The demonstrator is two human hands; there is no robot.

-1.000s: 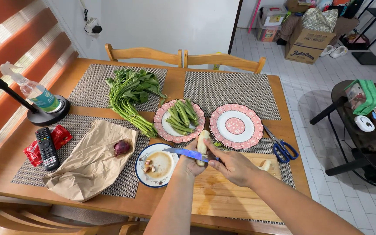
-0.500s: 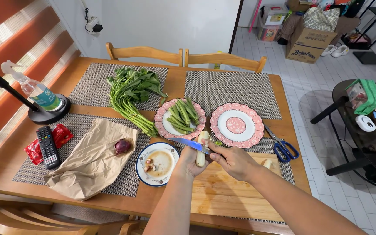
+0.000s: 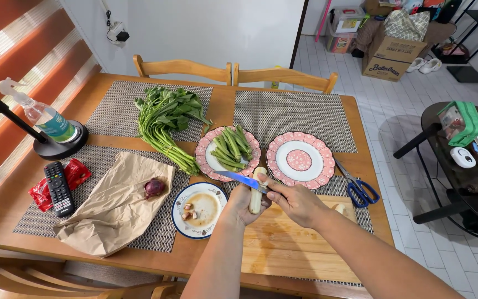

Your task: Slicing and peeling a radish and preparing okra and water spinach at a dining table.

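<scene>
Pale peeled stalk (image 3: pixel 255 198) stood clamped in your left hand (image 3: pixel 243 204) above the wooden cutting board (image 3: pixel 283 243); your right hand (image 3: pixel 294 202) gripped the blue-bladed knife (image 3: pixel 240 179) against its top.

A red foil packet (image 3: pixel 73 178) lies at the table's left edge, touching a black remote; a crumpled brown paper bag (image 3: pixel 114 206) sits just right of it; a spray bottle's teal-and-white label (image 3: pixel 57 126) faces forward; brown printed cardboard box (image 3: pixel 388 60) stands on the floor beyond.
</scene>
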